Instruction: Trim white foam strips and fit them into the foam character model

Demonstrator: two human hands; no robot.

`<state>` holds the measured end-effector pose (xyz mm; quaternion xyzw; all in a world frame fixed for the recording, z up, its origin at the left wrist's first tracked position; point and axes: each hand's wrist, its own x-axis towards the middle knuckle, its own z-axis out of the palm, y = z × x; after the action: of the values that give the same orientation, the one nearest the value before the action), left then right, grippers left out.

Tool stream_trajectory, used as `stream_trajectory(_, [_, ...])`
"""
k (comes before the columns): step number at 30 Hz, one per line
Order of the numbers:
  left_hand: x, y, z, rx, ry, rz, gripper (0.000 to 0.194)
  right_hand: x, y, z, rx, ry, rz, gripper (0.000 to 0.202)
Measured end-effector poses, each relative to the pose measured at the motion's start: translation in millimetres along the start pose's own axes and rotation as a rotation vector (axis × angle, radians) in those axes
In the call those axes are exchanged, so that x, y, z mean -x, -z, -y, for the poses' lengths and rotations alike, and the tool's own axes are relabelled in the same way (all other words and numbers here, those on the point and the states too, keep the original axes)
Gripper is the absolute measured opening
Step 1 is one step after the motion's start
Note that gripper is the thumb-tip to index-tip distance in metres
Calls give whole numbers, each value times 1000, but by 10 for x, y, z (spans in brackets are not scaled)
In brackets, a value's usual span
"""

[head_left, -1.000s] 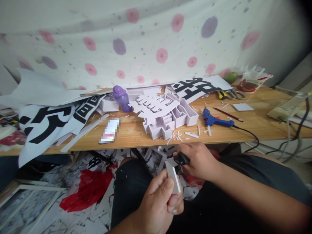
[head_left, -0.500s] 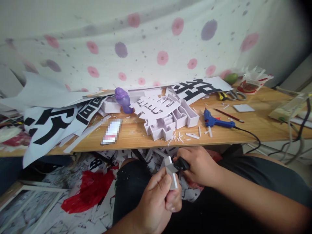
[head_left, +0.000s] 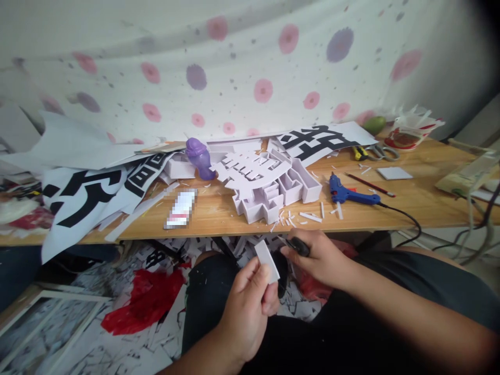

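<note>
Head, left hand (head_left: 244,312): pinching white strip (head_left: 266,260), unattached
Right hand (head_left: 322,258): gripping black-handled cutter (head_left: 300,247)
Hollow shapes (head_left: 254,214): 12 o'clock, walls up!

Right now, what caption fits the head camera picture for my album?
Left hand holding a white piece, right hand a black-handled tool, beside a cluttered table.
</note>
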<state>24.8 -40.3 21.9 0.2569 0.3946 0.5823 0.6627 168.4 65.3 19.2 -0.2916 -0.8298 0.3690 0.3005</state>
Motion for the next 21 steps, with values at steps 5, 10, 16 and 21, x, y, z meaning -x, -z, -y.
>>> stream_trajectory(5, [-38, 13, -31, -119, -37, -109, 29, -2, -31, 72, -360, -79, 140, 24])
stream_trajectory(10, [-59, 58, -26, -268, -63, -105, 28, 24, -87, 54, -623, -204, 216, 28])
stream_trajectory(16, [-104, 120, -117, -890, -108, 136, 28, 35, -13, 109, -626, -246, 147, 35])
stream_trajectory(21, [-243, 123, -193, -1017, -136, 200, 25, 18, 109, 112, -473, -293, 96, 37])
